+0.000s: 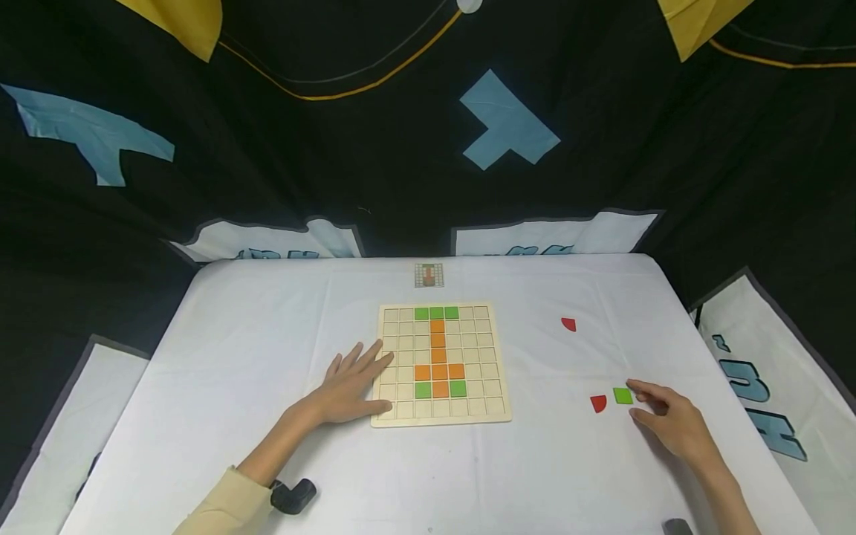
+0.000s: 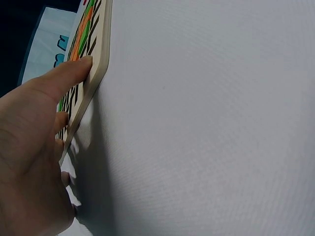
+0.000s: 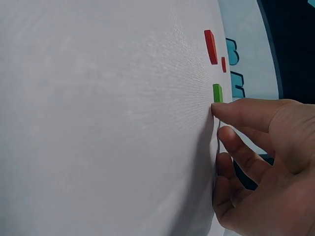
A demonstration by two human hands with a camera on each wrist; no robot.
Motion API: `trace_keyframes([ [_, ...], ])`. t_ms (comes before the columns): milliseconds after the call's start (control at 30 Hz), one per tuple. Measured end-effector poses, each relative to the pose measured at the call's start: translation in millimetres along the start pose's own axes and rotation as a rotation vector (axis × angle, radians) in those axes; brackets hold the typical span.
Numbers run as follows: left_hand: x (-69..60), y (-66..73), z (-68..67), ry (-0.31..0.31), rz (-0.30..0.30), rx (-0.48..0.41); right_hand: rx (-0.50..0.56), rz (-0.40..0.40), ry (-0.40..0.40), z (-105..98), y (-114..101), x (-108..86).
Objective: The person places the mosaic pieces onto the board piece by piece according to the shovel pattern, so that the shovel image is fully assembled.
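Observation:
A square wooden grid board (image 1: 495, 357) lies on the table, with green and orange square tiles set in some of its cells. My left hand (image 1: 351, 390) rests on the board's left edge, fingers spread and fairly straight. In the left wrist view, the left thumb (image 2: 74, 73) touches the board's rim. My right hand (image 1: 675, 423) is just right of a loose green square tile (image 1: 623, 396), thumb and index finger apart. In the right wrist view, the index and thumb tips are close to the green tile (image 3: 217, 92); whether they touch it is unclear.
One red quarter-round tile (image 1: 598, 403) lies left of the green tile, another red tile (image 1: 568, 325) farther back. A small pattern card (image 1: 429, 275) lies behind the board. White cloth covers the table (image 1: 267, 319); dark curtains (image 1: 301, 163) hang behind it.

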State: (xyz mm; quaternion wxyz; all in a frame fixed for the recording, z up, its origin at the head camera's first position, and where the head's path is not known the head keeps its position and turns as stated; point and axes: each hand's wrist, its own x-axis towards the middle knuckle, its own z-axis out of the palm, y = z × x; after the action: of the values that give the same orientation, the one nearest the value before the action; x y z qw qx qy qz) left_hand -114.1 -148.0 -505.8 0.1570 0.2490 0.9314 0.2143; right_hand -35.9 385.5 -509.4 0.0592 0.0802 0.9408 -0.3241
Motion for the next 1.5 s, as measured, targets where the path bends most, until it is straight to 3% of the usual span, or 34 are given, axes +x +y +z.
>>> trace_keyframes([
  [267,1.6,-0.2,0.0,-0.003,-0.001,0.005,-0.043,-0.024,0.001,0.3,-2.3,3.6],
  [533,2.5,-1.0,-0.4,-0.003,0.005,0.001,-0.053,-0.113,0.086,1.8,-11.9,3.5],
  [833,2.7,-0.5,-1.7,0.0,0.003,-0.002,0.017,-0.239,0.115,7.4,-50.9,5.1],
  [1067,2.4,0.1,-3.1,-0.007,-0.005,0.008,0.063,-0.409,0.117,33.1,-86.4,11.6],
  [1200,1.6,0.2,-3.3,-0.005,-0.007,0.006,0.08,-0.444,0.082,53.9,-110.7,16.0],
  [1500,1.2,-0.1,-0.1,0.001,-0.014,0.019,0.13,-0.463,-0.094,96.3,-162.1,15.7],
])
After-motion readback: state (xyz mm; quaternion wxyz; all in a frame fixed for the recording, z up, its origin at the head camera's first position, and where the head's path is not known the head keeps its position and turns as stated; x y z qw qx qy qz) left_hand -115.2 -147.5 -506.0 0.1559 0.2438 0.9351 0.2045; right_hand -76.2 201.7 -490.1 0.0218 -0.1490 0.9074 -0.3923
